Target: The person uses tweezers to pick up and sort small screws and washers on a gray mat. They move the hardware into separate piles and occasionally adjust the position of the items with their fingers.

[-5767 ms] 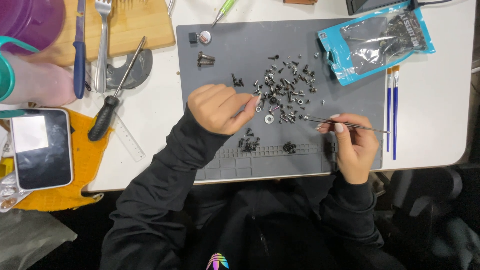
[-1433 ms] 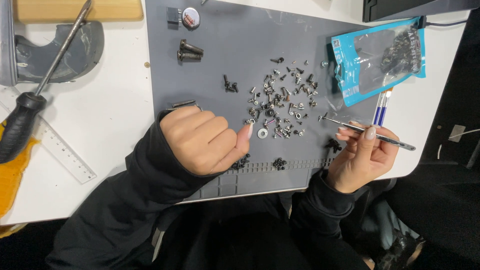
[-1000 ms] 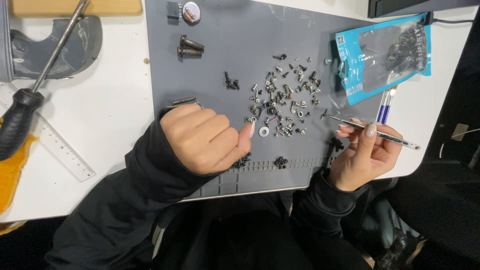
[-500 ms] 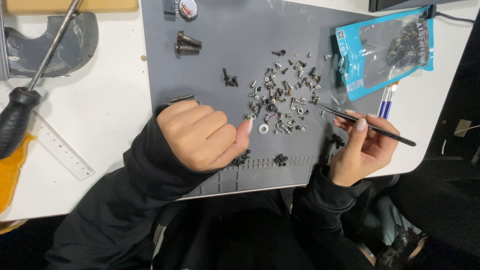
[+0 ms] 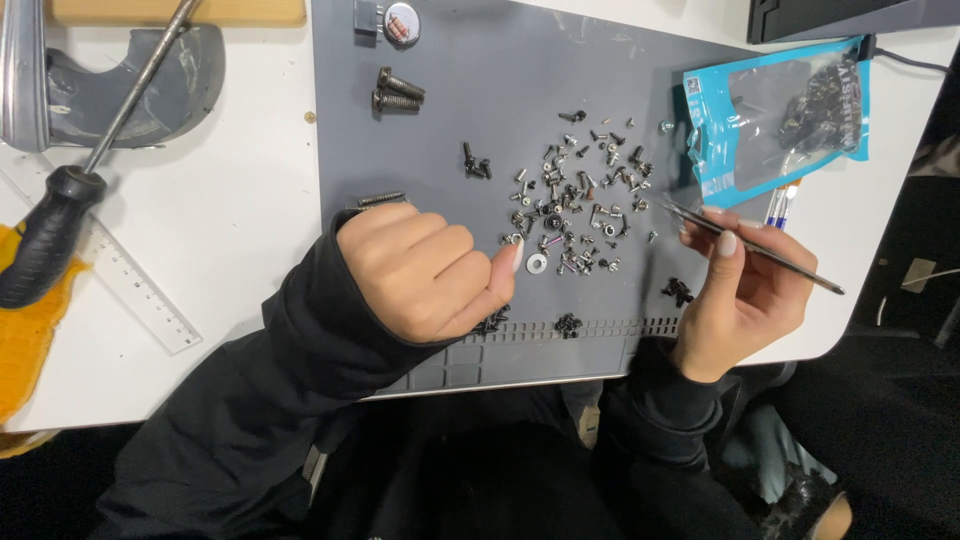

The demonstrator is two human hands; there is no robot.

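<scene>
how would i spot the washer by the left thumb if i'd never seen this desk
Find the grey mat, then the scatter of small screws at its middle. At the scatter's near edge, just beyond the left hand's thumb tip, lies the washer: a flat pale ring, unlike the screws.

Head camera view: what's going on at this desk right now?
A person in black sleeves is sorting a scattered pile of small metal screws and washers on a grey rubber work mat. The right hand holds thin metal tweezers, tips pointing at the pile's right edge. The left hand rests curled on the mat, thumb tip beside a silver washer. A blue-edged clear plastic bag of dark screws lies at the mat's right; a black-handled screwdriver lies on the white table to the left.
</scene>
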